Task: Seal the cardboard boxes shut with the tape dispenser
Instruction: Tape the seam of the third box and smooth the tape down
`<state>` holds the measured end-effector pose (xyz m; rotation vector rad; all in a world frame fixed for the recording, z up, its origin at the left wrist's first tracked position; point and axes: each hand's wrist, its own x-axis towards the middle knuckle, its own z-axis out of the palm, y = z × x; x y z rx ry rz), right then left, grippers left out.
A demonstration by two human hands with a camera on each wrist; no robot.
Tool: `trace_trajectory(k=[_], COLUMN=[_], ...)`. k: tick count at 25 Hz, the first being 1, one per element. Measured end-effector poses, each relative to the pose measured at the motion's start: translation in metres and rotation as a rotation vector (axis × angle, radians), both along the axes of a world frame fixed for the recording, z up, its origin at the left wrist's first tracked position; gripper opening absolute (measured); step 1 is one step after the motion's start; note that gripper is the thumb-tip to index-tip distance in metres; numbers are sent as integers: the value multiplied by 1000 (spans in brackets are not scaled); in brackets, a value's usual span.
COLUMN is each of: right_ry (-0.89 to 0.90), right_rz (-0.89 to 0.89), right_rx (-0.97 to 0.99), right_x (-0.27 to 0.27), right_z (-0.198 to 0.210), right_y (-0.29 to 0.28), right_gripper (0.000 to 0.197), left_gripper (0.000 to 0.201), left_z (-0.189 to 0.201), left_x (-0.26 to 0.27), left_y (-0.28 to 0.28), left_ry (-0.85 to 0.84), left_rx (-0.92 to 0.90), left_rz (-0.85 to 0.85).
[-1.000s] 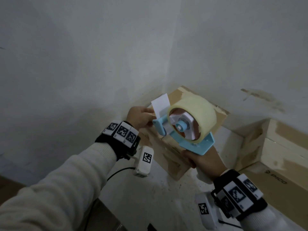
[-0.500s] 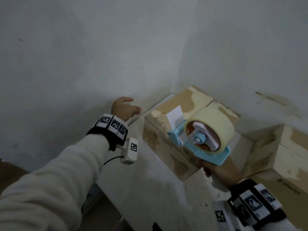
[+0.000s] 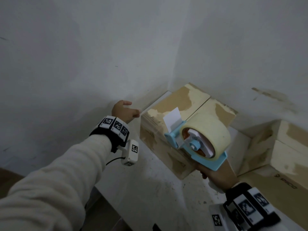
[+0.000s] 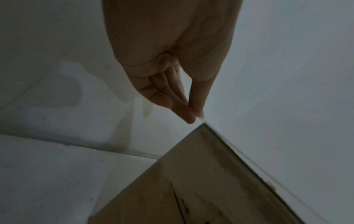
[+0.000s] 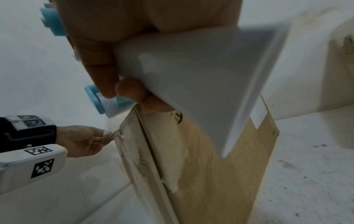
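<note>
Right hand grips the tape dispenser handle, roll held over the box on the bench. Left hand reaches to the box's far corner, fingertips pinching a clear tape end. Two boxes visible, one dispenser.

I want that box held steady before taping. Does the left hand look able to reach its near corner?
Probably yes. The left hand hovers beside the cardboard box corner, nothing between them; the tape dispenser, gripped by the right hand, is further along.
</note>
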<state>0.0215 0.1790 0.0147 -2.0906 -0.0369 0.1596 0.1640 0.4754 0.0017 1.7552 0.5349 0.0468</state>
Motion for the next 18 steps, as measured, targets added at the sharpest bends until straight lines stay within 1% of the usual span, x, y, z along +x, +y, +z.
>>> trace_trajectory(k=[2,5,6,7,8,9,10,11,12,13,14,15,16,17,18], right_ry=[-3,31,32,26,16,10,4,-3,-7,-4,5,11,11,9,7], right_rz=[5,-50,-55,-34,-8,5,11,15,13,3,-13,-24,-27,-25,-25], right_rx=[-10,80,87,51,5,-20,-24,-18,-10,7,30,53,68,77,85], right_x=[-1,-2,-2,-2,-2,-2,-1,-1,-1,-1,-1,-1,-1,-1,-1], right_z=[1,3,3,3,3,3,2,1,-1,-2,-4,-6,-7,-6,-5], right_y=[1,3,3,2,2,1,1,0,0,0,0,0,0,0,0], right_gripper=[34,27,26,28,31,33,34,35,35,35,34,31,29,27,26], left_gripper=[47,44,45,44,41,32,20,14,19,26,34,43,51,56,55], left_z=[-1,-3,-6,-7,-6,-4,-3,4,14,20,22,20,21,19,21], left_x=[0,1,2,2,1,1,2,3,4,5,7,8,5,1,-5], left_y=[0,-3,-3,-4,-6,-9,-12,-14,-17,-20,-20,-20,-21,-19,-18], left_ry=[0,24,34,60,79,95,130,174,235,264,303,344,421,486,520], left_rx=[-40,-64,-68,-94,-125,-134,-136,-152,-99,-73,-91,-5,33,32,-10], left_rz=[4,5,1,5,25,25,-12,-43,-104,-112,-133,-216,-283,-286,-258])
